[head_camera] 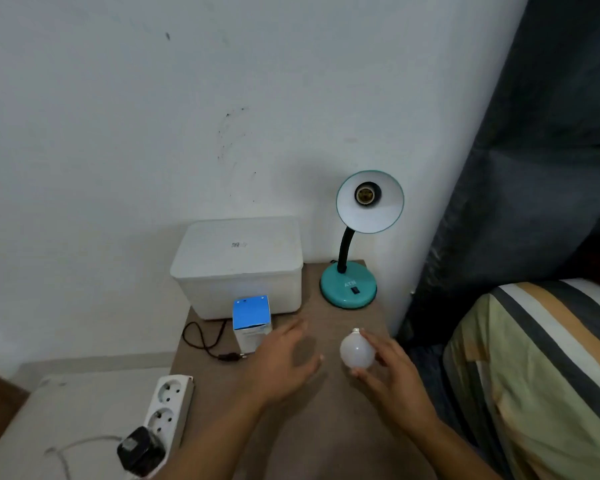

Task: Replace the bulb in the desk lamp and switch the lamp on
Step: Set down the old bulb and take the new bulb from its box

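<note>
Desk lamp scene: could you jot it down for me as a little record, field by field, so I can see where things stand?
lamp: teal desk lamp at the back of the wooden table, shade tipped toward the camera
socket: empty socket, no bulb in it
bulb: white bulb held just above the table or on it, metal base pointing toward the lamp
right hand: right hand holds the bulb
left hand: left hand open, beside the blue bulb box
plug: black lamp plug lies loose, not in the power strip
</note>
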{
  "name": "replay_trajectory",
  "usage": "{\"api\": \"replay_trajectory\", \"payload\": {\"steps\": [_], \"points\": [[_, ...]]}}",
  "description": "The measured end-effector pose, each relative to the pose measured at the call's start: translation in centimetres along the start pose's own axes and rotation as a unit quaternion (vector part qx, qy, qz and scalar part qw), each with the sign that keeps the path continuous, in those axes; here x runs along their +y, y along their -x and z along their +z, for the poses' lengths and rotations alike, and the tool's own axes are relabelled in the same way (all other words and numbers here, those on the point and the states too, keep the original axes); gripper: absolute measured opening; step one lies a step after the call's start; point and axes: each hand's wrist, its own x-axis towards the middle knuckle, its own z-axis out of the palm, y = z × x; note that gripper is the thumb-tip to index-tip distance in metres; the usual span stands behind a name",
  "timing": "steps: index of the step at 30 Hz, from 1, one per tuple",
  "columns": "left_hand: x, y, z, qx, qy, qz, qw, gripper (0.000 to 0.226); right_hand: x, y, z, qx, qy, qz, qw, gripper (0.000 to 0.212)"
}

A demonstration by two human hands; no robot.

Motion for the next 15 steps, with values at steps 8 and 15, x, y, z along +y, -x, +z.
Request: {"api": "replay_trajectory", "payload": {"steps": [8,15], "points": [[-2.1,0.8,2.9,-0.044,-0.015,-0.029,0.999,0.076,1.2,-1.3,2.3,-0.034,0.023,-0.018,0.999,0.064],[-2.9,-1.7,5.2,-0.047,-0.036,-0.013,0.998,0.077,1.8,-4.0,4.0,-0.067,0.053,0.005,0.996,0.066]]}}
